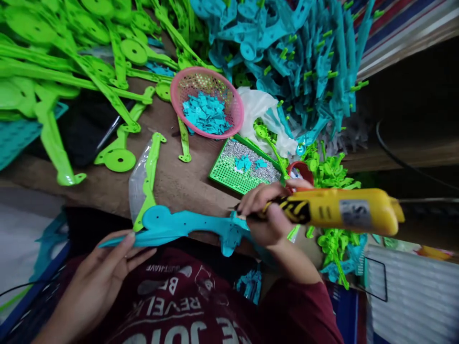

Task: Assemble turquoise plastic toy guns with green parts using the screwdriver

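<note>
1. L hand [107, 267]: thumb on top, other fingers stretched out loosely below, w/ the pointed L end of the long blue part [179, 224] btwn them. A light hold, not a fist.
2. R hand [267, 210]: fingers curled tight round the black front end of the yellow driver [344, 210]; body of it sticks out to the R, approx. level.
3. Long blue part lies crosswise in front of the maroon shirt [201, 282], nr the table edge; round lobe toward L, blocky bit toward R, right by the R hand.
4. Driver tip points L, just by that blocky bit; R fingers cover most of it, so can't tell if it's touching.
5. Table [186, 186], middle: pink basket [234, 102] w/ small flat blue pcs [206, 112]; nr it a green tray [233, 172] w/ silver screws [247, 152] & a few blue pcs.
6. Beside basket: white plastic bag [258, 107]; red container [303, 172] just beyond R hand, partly hidden.
7. Green arm w/ clear blade [148, 177]: on table, lower end right behind the blue part's lobe.
8. Back L: big heap of green parts [71, 57]. Back R: tall stack of blue parts [287, 57] w/ green tabs.
</note>
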Demonstrator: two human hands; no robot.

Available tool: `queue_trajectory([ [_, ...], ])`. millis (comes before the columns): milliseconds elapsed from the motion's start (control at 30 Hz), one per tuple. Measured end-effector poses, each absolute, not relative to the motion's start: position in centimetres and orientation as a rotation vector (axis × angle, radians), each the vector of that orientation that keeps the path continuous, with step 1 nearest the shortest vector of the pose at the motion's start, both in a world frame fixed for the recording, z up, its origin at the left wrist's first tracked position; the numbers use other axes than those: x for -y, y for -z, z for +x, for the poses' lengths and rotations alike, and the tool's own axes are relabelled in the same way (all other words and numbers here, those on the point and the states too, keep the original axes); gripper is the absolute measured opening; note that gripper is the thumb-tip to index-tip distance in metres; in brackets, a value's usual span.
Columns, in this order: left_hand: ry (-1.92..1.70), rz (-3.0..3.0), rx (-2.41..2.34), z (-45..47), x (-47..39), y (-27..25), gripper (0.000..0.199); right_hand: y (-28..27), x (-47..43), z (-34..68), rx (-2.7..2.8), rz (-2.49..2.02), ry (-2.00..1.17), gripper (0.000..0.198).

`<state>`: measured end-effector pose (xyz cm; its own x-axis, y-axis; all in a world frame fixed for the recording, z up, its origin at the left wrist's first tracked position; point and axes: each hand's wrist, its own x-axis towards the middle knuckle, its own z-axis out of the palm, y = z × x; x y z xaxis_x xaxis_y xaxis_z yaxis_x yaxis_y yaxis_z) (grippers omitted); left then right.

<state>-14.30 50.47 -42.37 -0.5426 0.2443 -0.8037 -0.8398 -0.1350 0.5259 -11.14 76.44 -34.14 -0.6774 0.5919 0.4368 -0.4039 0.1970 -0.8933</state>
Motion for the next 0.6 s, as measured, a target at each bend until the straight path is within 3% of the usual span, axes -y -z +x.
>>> queue_trajectory([
  [233, -1.939, -0.584, -1.294, -13.3, -50.5, 43.5, 0.029, 35.4, -70.9, -11.4, 1.834, -0.045, -1.755, 0.033],
  [600, -1.893, -0.472, -1.366, -14.6, -51.6, 44.0, 0.04, 37.2, -70.2, -12.1, 1.997, -0.093, -1.896, 0.027],
])
